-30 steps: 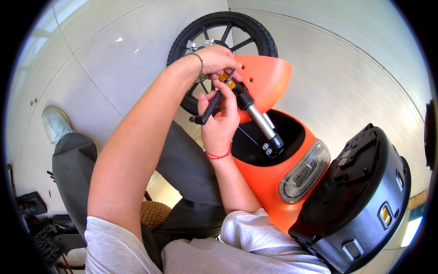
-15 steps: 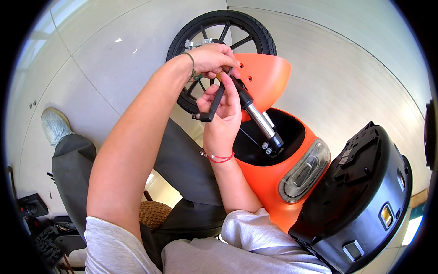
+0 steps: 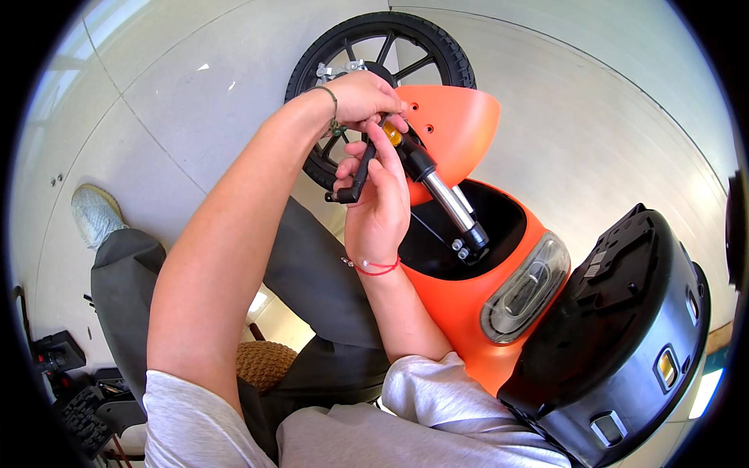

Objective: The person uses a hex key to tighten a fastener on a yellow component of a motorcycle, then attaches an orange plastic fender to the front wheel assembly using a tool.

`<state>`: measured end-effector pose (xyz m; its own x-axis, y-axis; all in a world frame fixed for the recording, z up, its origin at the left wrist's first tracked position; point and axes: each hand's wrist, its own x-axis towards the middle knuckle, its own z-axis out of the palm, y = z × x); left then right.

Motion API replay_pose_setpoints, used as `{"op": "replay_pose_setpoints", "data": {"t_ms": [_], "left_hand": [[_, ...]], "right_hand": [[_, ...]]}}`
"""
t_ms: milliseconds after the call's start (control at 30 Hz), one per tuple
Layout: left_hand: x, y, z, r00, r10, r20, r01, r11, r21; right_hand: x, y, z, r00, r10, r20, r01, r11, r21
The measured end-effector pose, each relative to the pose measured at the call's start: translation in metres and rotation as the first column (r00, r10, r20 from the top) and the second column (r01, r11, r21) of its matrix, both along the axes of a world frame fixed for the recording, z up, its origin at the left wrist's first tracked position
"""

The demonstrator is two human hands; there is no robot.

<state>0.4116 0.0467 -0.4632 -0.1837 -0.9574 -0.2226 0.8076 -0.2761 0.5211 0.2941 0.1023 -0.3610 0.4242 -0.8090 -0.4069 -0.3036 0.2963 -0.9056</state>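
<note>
Right hand [image 3: 378,207] has fingers and thumb wrapped round a black breaker-bar-style wrench [image 3: 363,171], sitting close in at 12 o'clock, bent end pointing to 8. Left hand [image 3: 365,97] is further out at 12, fingertips bunched by the wrench's top end; can't tell if they're clamped on it. Chrome fork leg [image 3: 446,200] at 2, orange front fender [image 3: 456,129] at 1, black spoked wheel [image 3: 425,35] behind at 12, clear headlight [image 3: 524,290] at 4.
</note>
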Motion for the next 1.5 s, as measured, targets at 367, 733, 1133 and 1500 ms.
{"op": "replay_pose_setpoints", "data": {"t_ms": [367, 733, 1133, 1500], "left_hand": [[0.008, 0.005, -0.013, 0.998, 0.018, -0.066, -0.021, 0.999, -0.036], [0.010, 0.015, -0.007, 0.943, 0.024, -0.333, -0.039, 0.998, -0.038], [0.006, 0.008, -0.001, 0.972, 0.007, -0.236, -0.036, 0.992, -0.120], [0.008, 0.011, -0.002, 0.974, 0.071, -0.215, -0.086, 0.994, -0.063]], "right_hand": [[0.003, 0.006, -0.005, 0.992, 0.011, -0.128, -0.011, 1.000, 0.008], [0.002, 0.002, -0.001, 0.996, -0.057, -0.063, 0.062, 0.995, 0.073], [0.003, -0.002, 0.009, 0.978, -0.197, 0.065, 0.165, 0.928, 0.335], [0.002, -0.010, 0.019, 0.876, -0.385, 0.290, 0.114, 0.750, 0.651]]}}
